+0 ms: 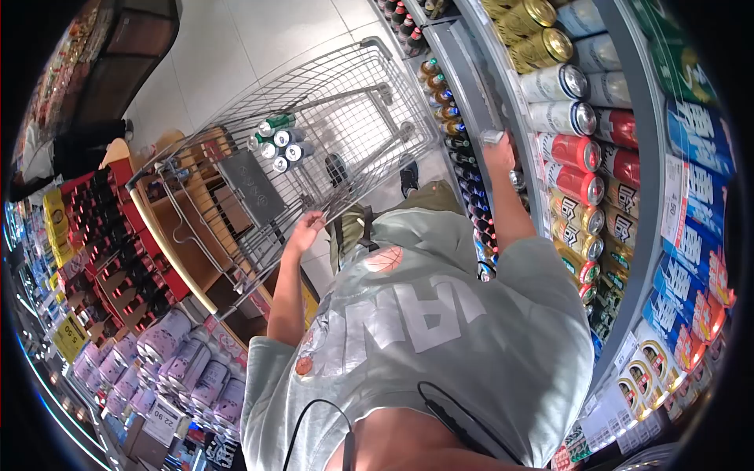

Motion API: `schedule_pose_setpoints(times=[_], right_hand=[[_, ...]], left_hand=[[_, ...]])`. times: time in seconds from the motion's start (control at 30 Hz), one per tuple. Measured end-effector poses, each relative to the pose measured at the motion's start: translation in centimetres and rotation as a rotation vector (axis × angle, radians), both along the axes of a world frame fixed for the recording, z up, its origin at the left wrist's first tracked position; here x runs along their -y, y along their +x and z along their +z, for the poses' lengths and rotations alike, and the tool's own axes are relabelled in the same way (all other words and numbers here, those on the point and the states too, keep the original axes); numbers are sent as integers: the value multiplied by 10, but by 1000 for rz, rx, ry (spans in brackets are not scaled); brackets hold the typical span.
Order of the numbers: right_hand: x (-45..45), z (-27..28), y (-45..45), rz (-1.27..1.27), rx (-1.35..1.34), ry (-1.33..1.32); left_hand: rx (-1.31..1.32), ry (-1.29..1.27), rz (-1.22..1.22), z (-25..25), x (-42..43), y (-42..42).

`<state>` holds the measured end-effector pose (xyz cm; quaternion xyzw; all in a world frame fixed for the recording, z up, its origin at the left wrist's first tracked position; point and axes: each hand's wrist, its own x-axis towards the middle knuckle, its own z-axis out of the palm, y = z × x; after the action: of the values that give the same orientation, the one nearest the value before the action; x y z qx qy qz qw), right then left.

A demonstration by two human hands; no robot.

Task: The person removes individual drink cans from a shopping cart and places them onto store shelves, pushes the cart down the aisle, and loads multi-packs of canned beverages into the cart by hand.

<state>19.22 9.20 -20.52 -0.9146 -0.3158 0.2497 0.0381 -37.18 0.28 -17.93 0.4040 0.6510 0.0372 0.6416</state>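
A metal shopping cart (357, 69) stands in front of me, with several cans (281, 145) grouped in its basket, some green and some silver-topped. At the cart's near side rim, my left hand (308, 229) has its fingers curled against the wire. My right hand (499, 155) is held out to the right beside the shelf edge, its fingers closed around a small silver-white object (492, 136) whose kind I cannot make out. Close to that hand, white cans (554, 82) and red cans (567, 151) lie on their sides on the shelf.
Gold cans (542, 49) and blue packs (685, 263) fill more of the right-hand shelving. Dark bottles (469, 177) line a lower level. On my left are a wooden display stand (161, 235) and pink cans (188, 361). Pale floor tiles (259, 35) show beyond the cart.
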Motion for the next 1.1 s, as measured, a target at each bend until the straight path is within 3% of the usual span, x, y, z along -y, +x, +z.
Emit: schedule_pose_setpoints(times=[0.1, 0.37, 0.47, 0.53, 0.63, 0.67, 0.77, 0.83, 1.1], right_hand=[[15, -7, -31, 279, 283, 302], [-29, 67, -183, 512, -74, 644], [-54, 59, -271, 610, -399, 482], [-56, 13, -331, 622, -536, 298], [-70, -18, -417, 821, -508, 84], [-79, -28, -441, 792, -506, -62], [-95, -64, -499, 736, -357, -178], [-104, -84, -526, 668, -318, -204], [-104, -116, -552, 617, -211, -156]], left_hand=[[-35, 40, 46, -19, -18, -26], [-399, 190, 294, -107, -66, -80], [-516, 218, 252, -101, -94, -80], [-538, 209, 257, -106, -110, -80], [-499, 219, 312, -141, -118, -84], [-465, 348, 364, -161, -111, -85], [-368, 315, 432, -184, -110, -84], [-204, 295, 581, -196, -108, -83], [-244, 137, 587, -186, -103, -84]])
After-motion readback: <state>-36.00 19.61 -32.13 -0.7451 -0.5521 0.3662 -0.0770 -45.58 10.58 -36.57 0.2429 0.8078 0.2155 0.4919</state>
